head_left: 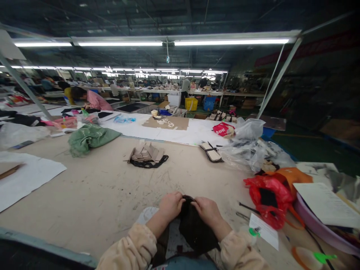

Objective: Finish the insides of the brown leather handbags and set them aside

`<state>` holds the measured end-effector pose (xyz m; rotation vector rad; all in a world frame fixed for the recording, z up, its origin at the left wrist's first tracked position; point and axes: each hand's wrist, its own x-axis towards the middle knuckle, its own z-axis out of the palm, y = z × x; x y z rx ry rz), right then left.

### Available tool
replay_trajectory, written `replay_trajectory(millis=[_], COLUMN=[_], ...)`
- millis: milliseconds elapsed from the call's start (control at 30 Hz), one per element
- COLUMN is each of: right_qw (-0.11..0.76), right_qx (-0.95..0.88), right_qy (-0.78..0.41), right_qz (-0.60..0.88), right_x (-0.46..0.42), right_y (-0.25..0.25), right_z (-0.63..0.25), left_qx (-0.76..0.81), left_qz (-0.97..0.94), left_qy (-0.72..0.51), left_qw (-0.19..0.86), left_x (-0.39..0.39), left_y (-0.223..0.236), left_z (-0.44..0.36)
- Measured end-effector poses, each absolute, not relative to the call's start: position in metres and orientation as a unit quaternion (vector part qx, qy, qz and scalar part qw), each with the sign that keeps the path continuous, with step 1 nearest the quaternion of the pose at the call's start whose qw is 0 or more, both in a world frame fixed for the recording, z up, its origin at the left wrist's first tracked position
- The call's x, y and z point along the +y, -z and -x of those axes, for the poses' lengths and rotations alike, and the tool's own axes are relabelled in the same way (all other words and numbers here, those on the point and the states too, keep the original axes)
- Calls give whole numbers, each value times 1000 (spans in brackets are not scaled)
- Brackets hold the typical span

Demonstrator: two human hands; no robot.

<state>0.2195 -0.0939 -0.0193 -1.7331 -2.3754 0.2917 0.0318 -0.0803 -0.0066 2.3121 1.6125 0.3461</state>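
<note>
At the near edge of the table, a dark piece of fabric hangs between my two hands. My left hand pinches its upper left edge between thumb and fingers. On the other side, my right hand grips the upper right edge in the same way. The cloth droops below toward my lap; its exact shape and lower end cannot be made out. Farther up the table lies a stack of beige cut pieces with a black band around its base. A smaller tied bundle of pieces rests to its right.
A green cloth bag lies at the left, near white paper. Clear plastic bags, a red plastic bag, scissors and a notebook crowd the right side. A person in pink leans over the table beyond.
</note>
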Motion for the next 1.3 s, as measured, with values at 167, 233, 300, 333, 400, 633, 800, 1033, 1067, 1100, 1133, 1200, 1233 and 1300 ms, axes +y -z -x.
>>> replay_trajectory(millis=[167,233,300,333,400,633,800,1033,1067,1100,1133,1200,1233,1300], right_qw=[138,140,138,137,135,129,131,116,111,107,103,95,90,84], right_qx=[-805,-804,-804,-804,-806,-809,-809,-808,-807,-807,-807,-806,-804,-800], right_qy=[-146,-160,-168,-169,-168,-152,-143,-123,-119,-116,-112,-102,-98,-89], right_qz=[558,555,554,554,552,553,555,564,567,569,571,576,579,588], right_x=[-91,-89,-87,-85,-82,-71,-70,-68,-68,-68,-68,-68,-68,-68], right_y=[20,18,16,16,15,21,23,24,24,23,23,21,21,19], right_z=[-226,-224,-220,-218,-213,-207,-208,-207,-207,-206,-206,-206,-206,-207], left_qx=[578,580,586,590,598,606,610,577,567,559,554,559,568,593], left_qz=[-795,-793,-789,-787,-782,-777,-775,-793,-797,-799,-798,-786,-776,-756], left_qy=[-106,-108,-110,-110,-107,-95,-96,-118,-126,-135,-146,-164,-166,-156], left_qw=[148,150,148,146,143,143,135,154,164,174,185,209,219,230], left_x=[-80,-80,-80,-80,-80,-80,-79,-80,-80,-80,-81,-83,-84,-87], left_y=[5,5,5,5,6,7,9,8,8,7,7,8,9,10], left_z=[-37,-39,-40,-40,-41,-43,-45,-42,-41,-40,-39,-37,-37,-35])
